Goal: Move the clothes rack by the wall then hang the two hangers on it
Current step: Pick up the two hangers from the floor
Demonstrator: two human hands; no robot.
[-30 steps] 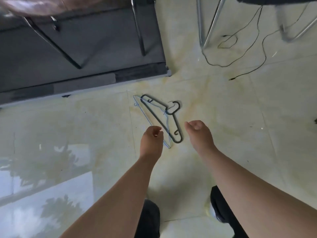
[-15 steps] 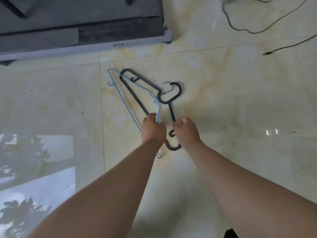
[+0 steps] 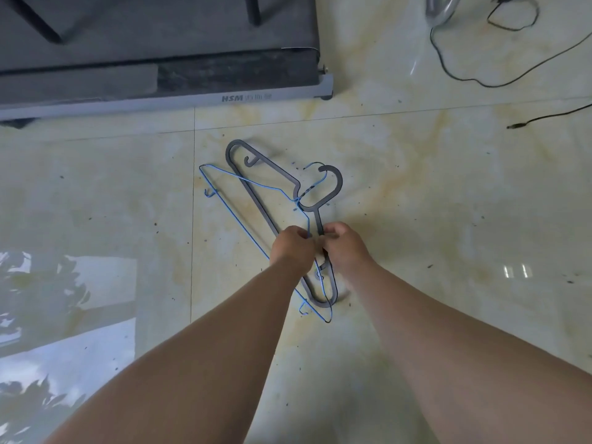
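Two hangers lie overlapped on the pale tiled floor: a thick dark grey plastic hanger and a thin blue wire hanger. My left hand is closed around the blue wire near the middle of the pile. My right hand pinches the grey hanger's arm just below its hook. Both hands touch side by side over the hangers. No clothes rack is in view.
A dark grey treadmill base with a light frame fills the top left. Black cables trail across the floor at the top right beside a chrome leg. A bright window reflection lies at the lower left.
My hands have come down from above the floor onto the hangers and closed on them. The camera has dropped closer to the floor.
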